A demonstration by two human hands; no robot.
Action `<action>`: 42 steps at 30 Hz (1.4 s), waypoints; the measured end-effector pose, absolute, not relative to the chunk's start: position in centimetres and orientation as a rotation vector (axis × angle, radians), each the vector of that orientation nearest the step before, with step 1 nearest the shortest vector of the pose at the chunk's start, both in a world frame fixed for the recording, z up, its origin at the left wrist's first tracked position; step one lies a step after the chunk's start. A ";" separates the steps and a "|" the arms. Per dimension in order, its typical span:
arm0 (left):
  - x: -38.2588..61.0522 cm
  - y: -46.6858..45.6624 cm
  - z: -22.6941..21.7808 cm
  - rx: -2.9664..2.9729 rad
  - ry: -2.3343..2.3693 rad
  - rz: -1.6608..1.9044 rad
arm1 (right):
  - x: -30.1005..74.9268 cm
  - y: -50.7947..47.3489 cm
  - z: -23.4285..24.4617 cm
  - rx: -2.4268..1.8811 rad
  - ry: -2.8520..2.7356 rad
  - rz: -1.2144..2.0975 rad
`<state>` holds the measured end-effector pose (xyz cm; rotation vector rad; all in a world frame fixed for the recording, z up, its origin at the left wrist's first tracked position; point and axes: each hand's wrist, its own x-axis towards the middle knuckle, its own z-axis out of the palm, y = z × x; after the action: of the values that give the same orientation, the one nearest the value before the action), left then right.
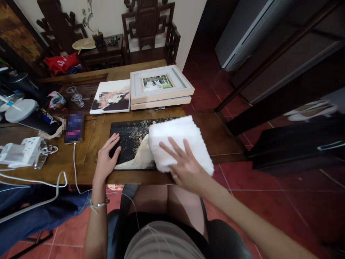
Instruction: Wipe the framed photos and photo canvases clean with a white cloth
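A dark rectangular photo panel (129, 136), showing a pale trailing gown and light blossoms, lies flat near the table's front edge. My left hand (107, 158) rests on its left edge, fingers stretched out and holding nothing. Over the panel's right part is a folded white towel (194, 140), reaching past the right edge. My right hand (185, 165) holds the towel from above, three fingers spread across it and the thumb side at its near edge. Whatever part of the panel lies beneath the towel is hidden.
Behind the panel stand stacked pale frames (161, 99) and a white-edged photo print (110, 108). At left are a phone (74, 127) on a white cable, a lidded dark tumbler (32, 117) and a white power strip (29, 149). A dark wooden post (248, 115) rises at right.
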<state>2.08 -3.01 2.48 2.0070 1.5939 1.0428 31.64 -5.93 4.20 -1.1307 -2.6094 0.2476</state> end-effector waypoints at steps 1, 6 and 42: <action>2.1 -3.0 2.5 2.005 1.596 1.042 | 31.7 -7.7 4.1 -1.114 -2.594 0.264; 2.1 -3.0 2.5 2.016 1.601 1.021 | 32.0 -12.2 3.5 -1.054 -2.566 0.334; 2.1 -3.1 2.4 2.020 1.581 1.028 | 24.9 -1.1 6.8 -1.207 -2.648 0.533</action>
<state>2.07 -3.07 2.43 2.0204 1.5814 1.0282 24.87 -1.13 6.84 -1.2069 -2.6476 0.5328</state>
